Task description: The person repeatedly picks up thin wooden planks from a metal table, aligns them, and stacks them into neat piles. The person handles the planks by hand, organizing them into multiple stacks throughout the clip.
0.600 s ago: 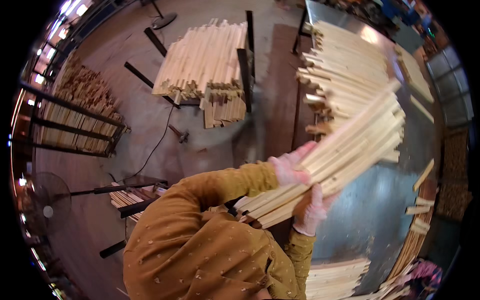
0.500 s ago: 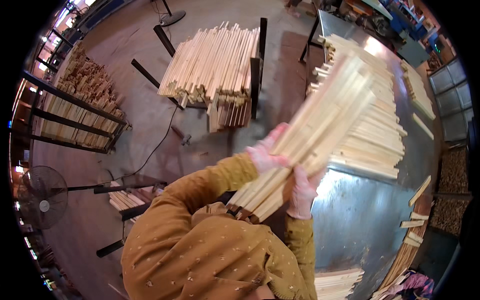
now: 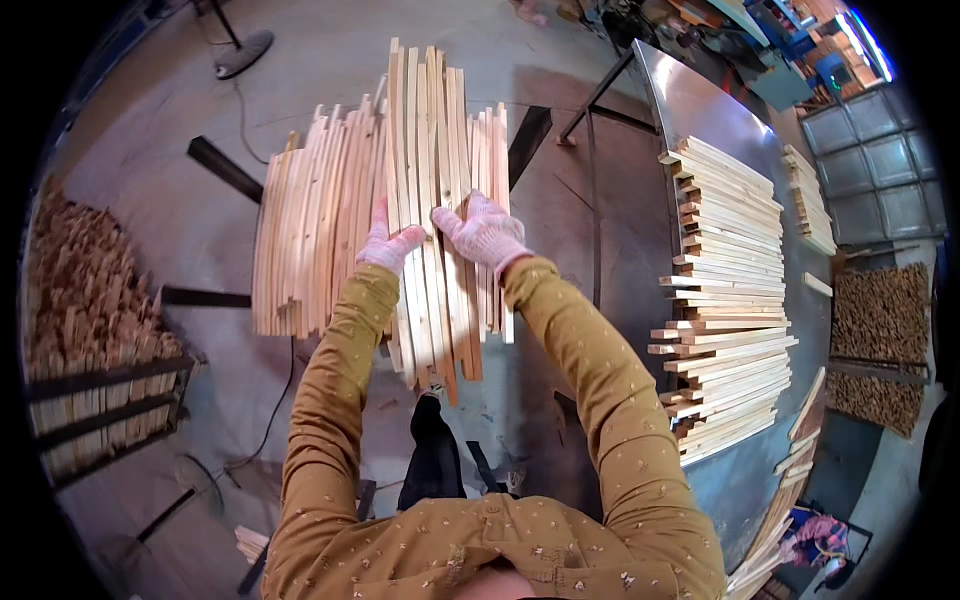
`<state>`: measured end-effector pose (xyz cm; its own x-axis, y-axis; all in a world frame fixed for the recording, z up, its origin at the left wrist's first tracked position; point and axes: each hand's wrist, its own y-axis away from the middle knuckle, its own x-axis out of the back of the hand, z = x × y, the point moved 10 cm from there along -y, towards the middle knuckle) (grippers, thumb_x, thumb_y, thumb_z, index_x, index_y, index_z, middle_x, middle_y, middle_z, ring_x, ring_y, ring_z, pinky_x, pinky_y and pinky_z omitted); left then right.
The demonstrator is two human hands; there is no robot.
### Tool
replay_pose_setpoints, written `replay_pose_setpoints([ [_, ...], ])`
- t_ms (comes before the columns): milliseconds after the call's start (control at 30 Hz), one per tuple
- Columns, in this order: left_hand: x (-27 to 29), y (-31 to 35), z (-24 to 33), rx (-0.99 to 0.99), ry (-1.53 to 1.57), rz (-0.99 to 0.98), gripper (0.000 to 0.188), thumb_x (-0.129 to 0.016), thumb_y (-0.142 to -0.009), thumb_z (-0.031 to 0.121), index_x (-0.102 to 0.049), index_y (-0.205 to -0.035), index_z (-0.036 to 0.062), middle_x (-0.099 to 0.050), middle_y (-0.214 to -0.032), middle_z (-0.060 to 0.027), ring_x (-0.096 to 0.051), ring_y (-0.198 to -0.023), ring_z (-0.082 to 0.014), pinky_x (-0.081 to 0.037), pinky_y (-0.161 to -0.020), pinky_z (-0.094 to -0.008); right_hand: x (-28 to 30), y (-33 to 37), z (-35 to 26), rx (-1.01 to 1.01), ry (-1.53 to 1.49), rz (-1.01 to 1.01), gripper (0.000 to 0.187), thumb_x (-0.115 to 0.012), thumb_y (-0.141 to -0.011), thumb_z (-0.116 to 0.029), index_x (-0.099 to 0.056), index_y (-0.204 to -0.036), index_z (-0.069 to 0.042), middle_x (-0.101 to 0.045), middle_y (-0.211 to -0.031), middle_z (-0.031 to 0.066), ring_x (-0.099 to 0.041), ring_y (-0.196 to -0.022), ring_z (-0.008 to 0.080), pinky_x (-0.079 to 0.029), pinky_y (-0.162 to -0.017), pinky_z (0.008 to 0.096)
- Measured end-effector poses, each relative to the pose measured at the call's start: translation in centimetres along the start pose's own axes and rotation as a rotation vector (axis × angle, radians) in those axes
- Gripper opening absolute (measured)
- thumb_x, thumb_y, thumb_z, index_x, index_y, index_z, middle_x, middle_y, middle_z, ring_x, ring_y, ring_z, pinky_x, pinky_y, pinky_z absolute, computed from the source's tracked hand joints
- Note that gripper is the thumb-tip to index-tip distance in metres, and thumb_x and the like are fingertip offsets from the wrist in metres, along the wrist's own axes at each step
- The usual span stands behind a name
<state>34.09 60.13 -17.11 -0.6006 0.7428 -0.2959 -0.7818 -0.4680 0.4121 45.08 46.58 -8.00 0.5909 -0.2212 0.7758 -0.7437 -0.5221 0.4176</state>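
Observation:
A bundle of long, pale wooden strips (image 3: 425, 150) lies lengthwise between my gloved hands, above the stack of similar strips (image 3: 315, 220) in the rack. My left hand (image 3: 388, 243) grips the bundle's left side, thumb over the top. On its right side my right hand (image 3: 482, 230) is closed with the thumb across the upper faces. Both gloves are whitish pink. The fingers under the bundle are hidden, and I cannot tell whether the bundle touches the stack.
Dark metal posts (image 3: 225, 170) stick out around the rack. At the right, a metal table (image 3: 710, 105) carries rows of strips (image 3: 735, 300). A crate of wood pieces (image 3: 100, 300) stands at the left, with a fan (image 3: 198, 480) nearby and a cable (image 3: 285, 400) on the floor.
My hands and the bundle have swung left from beside the metal table to above the rack. The bundle now points away from me, and my view has turned with it.

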Motion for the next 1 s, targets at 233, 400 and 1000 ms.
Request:
replay_pose_setpoints([
  [233,-3.9,-9.1,-8.8,0.279,-1.29,-0.141,0.088,-0.057,-0.088,0.064,-0.033,-0.15,0.0057,-0.063,-0.126,-0.0241,-0.059,-0.122,-0.0379,-0.044,-0.103,-0.0477,-3.8,-10.1,11.6,-0.203,0.518,-0.275,0.059,-0.046,-0.094,-0.053,-0.058,-0.13,-0.008,-0.064,-0.127,0.0176,-0.062,-0.119,0.0328,-0.048,-0.099,0.0433],
  [400,-3.1,-10.4,-6.8,0.411,-1.531,-0.357,0.086,-0.043,-0.089,0.075,-0.065,-0.121,-0.0017,-0.068,-0.115,-0.0248,-0.066,-0.109,-0.0383,-0.05,-0.094,-0.0487,-2.9,-9.1,9.8,-0.318,0.422,-0.235,0.057,-0.053,-0.092,-0.057,-0.059,-0.12,-0.008,-0.068,-0.118,0.0143,-0.065,-0.113,0.0306,-0.051,-0.092,0.044],
  [1000,-6.4,3.4,-4.0,-0.434,-0.896,-0.108,0.042,-0.055,-0.098,0.042,-0.052,-0.118,0.0058,-0.058,-0.106,-0.0114,-0.059,-0.091,-0.0221,-0.048,-0.081,-0.0326,4.2,35.3,23.4,-0.318,-0.055,0.462,0.016,-0.066,-0.09,-0.031,-0.068,-0.093,-0.015,-0.069,-0.09,0.0052,-0.068,-0.085,0.0263,-0.055,-0.074,0.04],
])
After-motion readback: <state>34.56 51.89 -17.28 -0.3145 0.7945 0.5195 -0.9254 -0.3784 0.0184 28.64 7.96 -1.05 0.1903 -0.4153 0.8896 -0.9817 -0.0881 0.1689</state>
